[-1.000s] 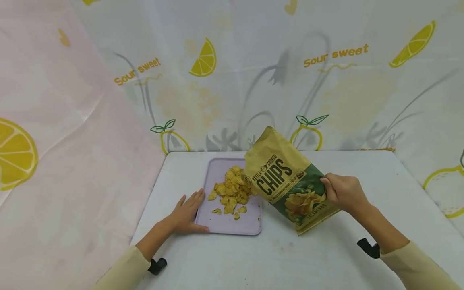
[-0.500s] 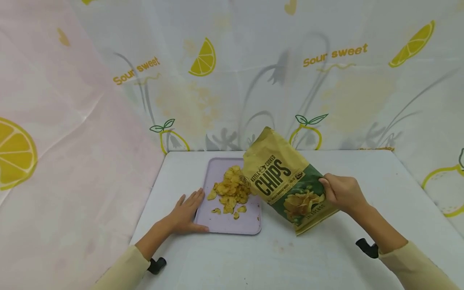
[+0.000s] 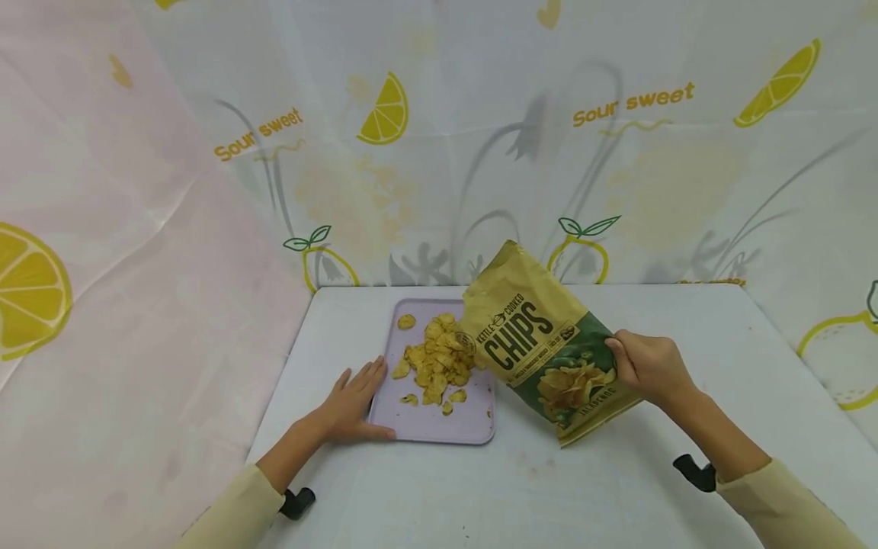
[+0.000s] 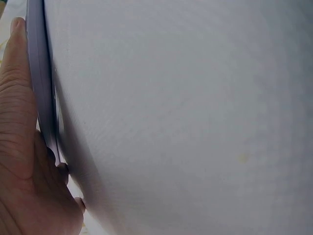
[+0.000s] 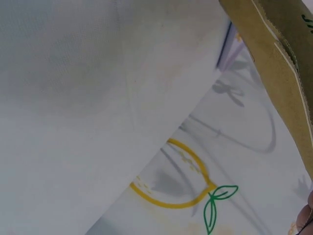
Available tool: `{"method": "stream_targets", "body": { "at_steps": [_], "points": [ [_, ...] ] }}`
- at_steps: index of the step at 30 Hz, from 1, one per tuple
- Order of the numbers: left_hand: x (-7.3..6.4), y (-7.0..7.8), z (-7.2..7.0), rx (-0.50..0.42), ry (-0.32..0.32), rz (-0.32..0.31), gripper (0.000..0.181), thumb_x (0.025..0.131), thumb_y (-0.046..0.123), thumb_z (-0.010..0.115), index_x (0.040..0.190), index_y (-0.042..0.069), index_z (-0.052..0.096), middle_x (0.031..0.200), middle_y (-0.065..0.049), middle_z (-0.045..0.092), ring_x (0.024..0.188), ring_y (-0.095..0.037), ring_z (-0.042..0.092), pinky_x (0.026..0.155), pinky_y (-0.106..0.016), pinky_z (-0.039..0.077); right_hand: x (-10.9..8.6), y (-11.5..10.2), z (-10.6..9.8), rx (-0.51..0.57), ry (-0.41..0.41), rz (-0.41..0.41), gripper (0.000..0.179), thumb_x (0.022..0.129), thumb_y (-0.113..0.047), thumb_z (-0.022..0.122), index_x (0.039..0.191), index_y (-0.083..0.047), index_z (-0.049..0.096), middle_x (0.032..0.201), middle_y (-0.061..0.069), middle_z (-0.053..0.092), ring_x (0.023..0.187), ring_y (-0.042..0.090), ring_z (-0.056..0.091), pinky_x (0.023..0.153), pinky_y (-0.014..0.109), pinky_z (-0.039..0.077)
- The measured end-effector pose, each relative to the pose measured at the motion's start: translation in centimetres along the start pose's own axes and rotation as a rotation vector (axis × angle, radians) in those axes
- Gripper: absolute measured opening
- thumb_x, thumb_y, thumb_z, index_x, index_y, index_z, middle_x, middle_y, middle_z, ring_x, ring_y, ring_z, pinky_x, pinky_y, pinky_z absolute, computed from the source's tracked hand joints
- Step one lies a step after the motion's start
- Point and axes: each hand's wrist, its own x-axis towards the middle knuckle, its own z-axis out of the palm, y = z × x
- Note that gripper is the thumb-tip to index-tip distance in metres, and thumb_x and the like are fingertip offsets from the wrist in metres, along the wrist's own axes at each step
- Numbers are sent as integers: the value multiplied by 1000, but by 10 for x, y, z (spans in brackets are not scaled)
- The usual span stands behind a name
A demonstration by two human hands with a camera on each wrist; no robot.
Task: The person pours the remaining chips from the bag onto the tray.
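Observation:
In the head view a yellow-and-green chip bag [image 3: 542,347] hangs tilted, its upper left end over a lilac tray [image 3: 428,427]. My right hand [image 3: 652,370] grips the bag by its right side, thumb on the printed front. Potato chips [image 3: 439,358] lie heaped on the tray, with a single chip [image 3: 407,322] near the far left corner. My left hand [image 3: 357,400] rests against the tray's left edge, fingers extended and thumb at the front left corner. In the left wrist view the thumb runs along the tray's edge [image 4: 40,63]. The bag's folded brown end [image 5: 279,63] shows in the right wrist view.
The white table [image 3: 439,496] carries the tray, with faint stains [image 3: 535,461] in front of the bag. A fabric backdrop [image 3: 466,175] printed with lemons stands behind and to the left. A black strap piece [image 3: 695,473] hangs under the right wrist.
The single chip has appeared at the tray's far left corner, and the heap's shape has shifted slightly. Bag and right hand moved very little; the left hand stayed in place.

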Motion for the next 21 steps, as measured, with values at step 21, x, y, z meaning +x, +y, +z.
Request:
{"method": "stream_targets", "body": {
  "at_steps": [21],
  "points": [
    [0,1,0,0,4,-2,130,69,86,60,159,7,10,168,-10,6,154,-33,12,120,-63,6,5,-5,-8,-2,28,-39,51,108,-36,36,63,-10,39,54,-14,17,41,0,12,38,16,14]
  ]
}}
